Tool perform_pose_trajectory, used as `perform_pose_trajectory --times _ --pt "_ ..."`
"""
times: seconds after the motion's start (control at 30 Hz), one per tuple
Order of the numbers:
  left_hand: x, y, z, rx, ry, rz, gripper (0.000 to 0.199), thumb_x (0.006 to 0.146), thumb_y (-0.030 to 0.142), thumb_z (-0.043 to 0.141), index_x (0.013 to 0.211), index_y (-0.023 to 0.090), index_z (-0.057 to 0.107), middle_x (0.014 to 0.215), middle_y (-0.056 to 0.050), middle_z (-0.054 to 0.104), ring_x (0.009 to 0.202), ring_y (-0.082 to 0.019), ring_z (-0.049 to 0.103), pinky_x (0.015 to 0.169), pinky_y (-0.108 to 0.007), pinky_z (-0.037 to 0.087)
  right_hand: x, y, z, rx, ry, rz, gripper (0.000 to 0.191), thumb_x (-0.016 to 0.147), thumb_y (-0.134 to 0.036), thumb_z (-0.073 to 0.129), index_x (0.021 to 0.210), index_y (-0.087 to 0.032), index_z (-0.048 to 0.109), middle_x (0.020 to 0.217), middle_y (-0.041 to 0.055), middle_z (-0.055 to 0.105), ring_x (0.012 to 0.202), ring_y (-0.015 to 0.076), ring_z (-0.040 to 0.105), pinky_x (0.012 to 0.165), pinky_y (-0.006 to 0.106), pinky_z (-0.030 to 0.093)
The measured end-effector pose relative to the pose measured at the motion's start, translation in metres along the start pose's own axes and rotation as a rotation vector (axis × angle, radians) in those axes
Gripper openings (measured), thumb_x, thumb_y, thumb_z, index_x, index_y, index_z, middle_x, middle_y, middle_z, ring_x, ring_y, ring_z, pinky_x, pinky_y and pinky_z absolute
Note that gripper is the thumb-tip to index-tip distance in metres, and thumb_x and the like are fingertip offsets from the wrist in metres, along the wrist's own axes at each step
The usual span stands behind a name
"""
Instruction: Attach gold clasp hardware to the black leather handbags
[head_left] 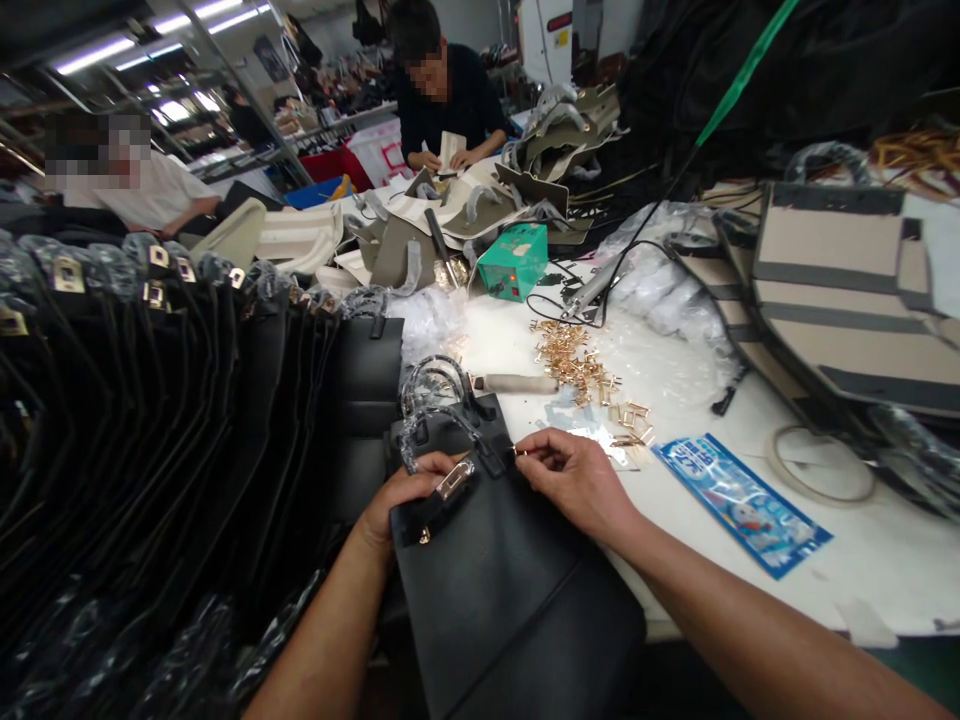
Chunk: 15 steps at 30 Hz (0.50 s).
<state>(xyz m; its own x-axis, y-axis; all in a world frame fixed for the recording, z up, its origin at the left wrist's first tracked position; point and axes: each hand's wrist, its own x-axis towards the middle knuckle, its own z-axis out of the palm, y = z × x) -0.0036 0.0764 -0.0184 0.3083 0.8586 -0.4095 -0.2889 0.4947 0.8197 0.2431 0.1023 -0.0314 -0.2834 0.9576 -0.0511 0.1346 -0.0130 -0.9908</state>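
Note:
A black handbag [487, 580] stands tilted in front of me, its looped handles [442, 410] wrapped in clear plastic. My left hand [409, 490] is closed around the bag's upper left edge, by a strap end bearing a shiny rectangular metal plate [454, 480]. Below that plate, a small gold fitting [424, 536] sits on the bag. Thumb and forefinger of my right hand [574, 478] pinch a small gold metal fitting [519, 452] at the bag's upper right edge. Most of that fitting is hidden by the fingertips.
Many black bags [150, 400] stand in a row at left. On the white table [750, 600] lie loose gold fittings [570, 355], a wrapped-handle tool [517, 383], a blue packet [742, 500] and a tape roll [821, 463]. Behind are a green box [514, 262] and two seated people.

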Motion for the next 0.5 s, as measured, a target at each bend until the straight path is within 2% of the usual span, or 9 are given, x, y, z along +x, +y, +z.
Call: perform_pose_trajectory --times 0.17,0.33,0.5 --pt "-0.0004 0.0022 0.0029 0.017 0.046 -0.002 0.007 0.067 0.016 0.070 0.073 0.014 0.072 0.107 -0.008 0.073 0.096 -0.024 0.065 0.088 -0.029 0.047 0.0024 0.0027 0.0022 -0.038 -0.047 -0.002 0.013 0.083 -0.028 0.061 0.090 -0.021 0.069 0.067 -0.0021 0.063 0.059 0.0124 0.058 0.055 0.022 0.046" --pt "-0.0006 0.0020 0.0036 0.005 0.063 -0.008 0.007 0.066 0.015 0.070 0.073 0.014 0.072 0.104 -0.008 0.073 0.092 -0.022 0.066 0.084 -0.028 0.048 0.0051 0.0041 -0.0001 -0.084 -0.127 -0.017 0.025 0.086 -0.027 0.057 0.108 -0.022 0.068 0.070 -0.0022 0.064 0.060 0.0132 0.060 0.057 0.023 0.046" --pt "0.0001 -0.0015 0.0013 -0.023 0.059 -0.036 0.008 0.066 0.015 0.070 0.074 0.014 0.071 0.099 -0.008 0.071 0.087 -0.022 0.065 0.079 -0.029 0.050 0.0073 0.0000 -0.0014 -0.320 -0.145 -0.129 0.023 0.086 -0.024 0.057 0.104 -0.024 0.071 0.079 0.0001 0.069 0.068 0.0153 0.062 0.064 0.025 0.045"
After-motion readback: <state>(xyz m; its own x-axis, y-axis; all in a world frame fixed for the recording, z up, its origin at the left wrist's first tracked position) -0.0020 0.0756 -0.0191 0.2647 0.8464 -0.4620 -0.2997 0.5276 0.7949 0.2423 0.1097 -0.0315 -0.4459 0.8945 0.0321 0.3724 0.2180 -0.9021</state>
